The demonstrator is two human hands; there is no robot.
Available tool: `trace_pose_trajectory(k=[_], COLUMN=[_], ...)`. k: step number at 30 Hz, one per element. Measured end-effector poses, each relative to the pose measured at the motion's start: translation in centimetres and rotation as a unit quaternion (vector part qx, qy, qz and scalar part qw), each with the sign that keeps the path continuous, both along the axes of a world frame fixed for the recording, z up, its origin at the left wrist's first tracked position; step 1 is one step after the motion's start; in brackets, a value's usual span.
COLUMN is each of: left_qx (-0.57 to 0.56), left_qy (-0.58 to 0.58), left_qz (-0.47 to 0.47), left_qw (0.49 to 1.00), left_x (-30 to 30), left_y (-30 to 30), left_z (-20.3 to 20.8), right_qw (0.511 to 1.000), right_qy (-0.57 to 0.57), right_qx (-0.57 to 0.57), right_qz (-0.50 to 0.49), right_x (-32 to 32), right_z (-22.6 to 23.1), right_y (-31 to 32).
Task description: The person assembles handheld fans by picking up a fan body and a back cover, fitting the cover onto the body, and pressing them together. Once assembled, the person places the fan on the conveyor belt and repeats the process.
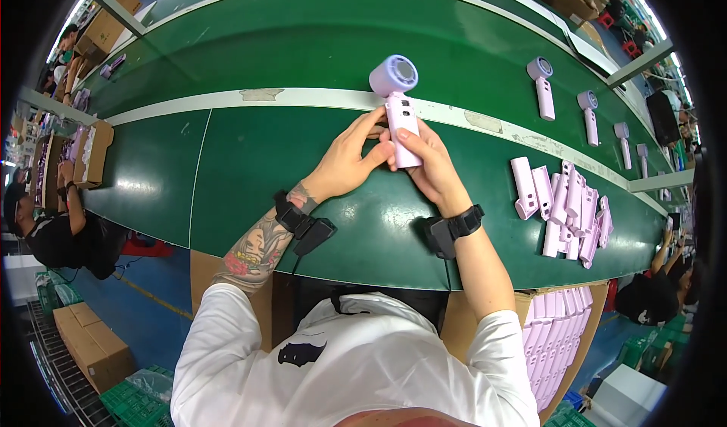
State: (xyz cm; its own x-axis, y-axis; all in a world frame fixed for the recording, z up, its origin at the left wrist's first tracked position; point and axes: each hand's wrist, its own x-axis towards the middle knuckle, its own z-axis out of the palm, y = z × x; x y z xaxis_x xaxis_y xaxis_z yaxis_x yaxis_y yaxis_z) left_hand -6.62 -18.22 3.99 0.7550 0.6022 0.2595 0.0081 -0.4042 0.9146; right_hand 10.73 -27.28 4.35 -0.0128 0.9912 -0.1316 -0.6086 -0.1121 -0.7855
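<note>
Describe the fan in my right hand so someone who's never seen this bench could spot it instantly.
Find the green workbench, then the white strip along its far edge. Near that strip's middle, your right hand grips a lilac fan, its round head pointing away from you. Unlike the similar fans farther right, this one is in a hand.

Fan (397, 107) central, casings (574, 207) right — on worktable (348, 237), box (594, 313) nearer

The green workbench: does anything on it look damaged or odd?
Only small things. The white strip bears ragged, dirty-looking patches, perhaps worn tape. At right, lilac parts lie in a jumbled heap, unlike the neat rows in the cardboard box below. The handheld fan in the right hand shows no visible damage.
</note>
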Motion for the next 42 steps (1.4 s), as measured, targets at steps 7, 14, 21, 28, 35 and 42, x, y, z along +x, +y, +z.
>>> trace_pose_trajectory(k=[7,14,21,28,35,42], left_qx=[-0.212,-0.298,-0.308,-0.239,-0.168,-0.082], left_qy=[-0.063,-0.130,-0.178,-0.144,-0.072,-0.025], left_qz=[-0.041,-0.042,-0.073,-0.016,0.059,0.052], left_qw=[0.974,0.945,0.932,0.960,0.981,0.995], left_x=[0.3,0.4,0.1,0.9,0.9,0.6], left_y=[1.2,0.8,1.4,1.2,2.6,2.2], left_z=[-0.9,-0.1,0.4,0.0,-1.8,-1.1], right_qw=[0.827,0.831,0.843,0.792,0.998,0.992], right_qy=[-0.526,-0.518,-0.518,-0.573,0.037,0.050], right_qx=[0.104,0.111,0.090,0.101,0.023,-0.012], right_qz=[-0.165,-0.168,-0.116,-0.185,-0.052,-0.113], right_x=[-2.7,-3.3,-3.7,-4.2,-0.7,3.6], right_z=[0.8,0.9,1.2,0.2,0.1,0.4], right_y=[0.2,0.0,-0.5,-0.5,-0.3,-0.3])
